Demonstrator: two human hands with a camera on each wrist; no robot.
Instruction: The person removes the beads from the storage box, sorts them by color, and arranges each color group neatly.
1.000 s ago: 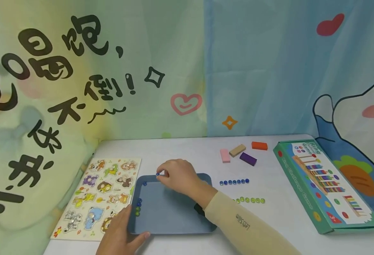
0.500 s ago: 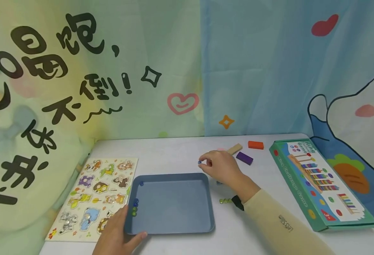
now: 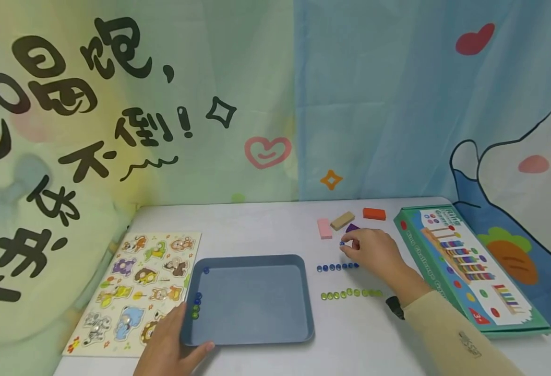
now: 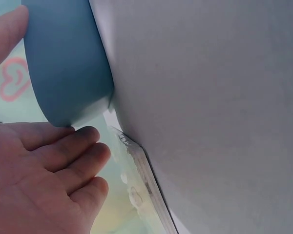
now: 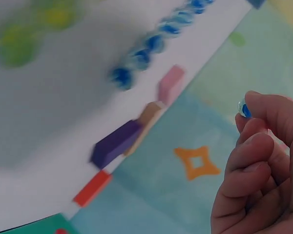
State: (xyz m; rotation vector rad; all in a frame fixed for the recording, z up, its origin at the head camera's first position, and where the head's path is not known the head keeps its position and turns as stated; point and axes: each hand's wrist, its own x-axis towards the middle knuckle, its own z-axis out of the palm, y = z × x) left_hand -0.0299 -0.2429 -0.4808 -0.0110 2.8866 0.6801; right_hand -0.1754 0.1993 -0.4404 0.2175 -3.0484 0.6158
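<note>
My right hand (image 3: 374,253) pinches a blue glass marble (image 5: 243,108) between thumb and forefinger, raised above the table's right half. Just below it lies a row of blue marbles (image 3: 332,268), partly covered by the hand. Nearer me runs a row of yellow-green marbles (image 3: 349,292). My left hand (image 3: 169,339) rests at the near left corner of a blue-grey tray (image 3: 252,342), thumb at the front edge and loosely straight fingers by the left side, as the left wrist view shows. Inside the tray, along its left wall, are a few blue marbles (image 3: 198,296) and green marbles (image 3: 195,315).
An animal puzzle board (image 3: 132,290) lies left of the tray. At the back right are a pink block (image 3: 324,228), a tan block (image 3: 343,220), a purple block (image 5: 116,143) and an orange-red block (image 3: 374,213). A green game box (image 3: 472,271) borders the right side.
My right hand has carried the blue marble from over the tray's back edge rightward to above the blue row. The left hand stays at the tray's corner.
</note>
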